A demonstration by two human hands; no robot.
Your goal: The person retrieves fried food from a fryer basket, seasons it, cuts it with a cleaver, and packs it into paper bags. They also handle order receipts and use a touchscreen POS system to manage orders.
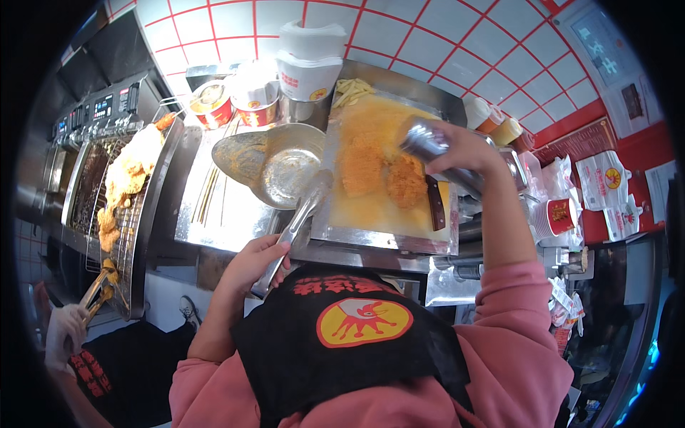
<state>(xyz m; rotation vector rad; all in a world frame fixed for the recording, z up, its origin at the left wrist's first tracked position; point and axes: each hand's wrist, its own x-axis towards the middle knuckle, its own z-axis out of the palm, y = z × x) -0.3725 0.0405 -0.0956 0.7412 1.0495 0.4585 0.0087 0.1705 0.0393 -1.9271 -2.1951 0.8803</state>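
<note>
My left hand (pixel 267 260) is closed on a pair of steel tongs (pixel 291 230), whose tips lie near the right rim of a steel bowl (pixel 291 171) coated with orange powder. My right hand (pixel 461 147) grips a steel shaker (pixel 425 140), tilted over a powder-dusted cutting board (pixel 390 227). Below it on the board are two breaded cutlets, one at the left (pixel 361 168) and one at the right (pixel 406 184). A cleaver (pixel 436 203) with a dark riveted handle lies along the board's right side. French fries (pixel 353 92) are heaped at the far left corner.
At left, fried chicken (pixel 131 166) rests on a wire rack (pixel 131 235); a co-worker's gloved hand (pixel 67 331) holds tongs (pixel 99 291) there. Skewers (pixel 211 190) lie beside the bowl. Paper bags (pixel 310 69) and paper tubs (pixel 213 109) stand behind. Sauce bottles (pixel 492 120) and stacked cups (pixel 554 218) are at right.
</note>
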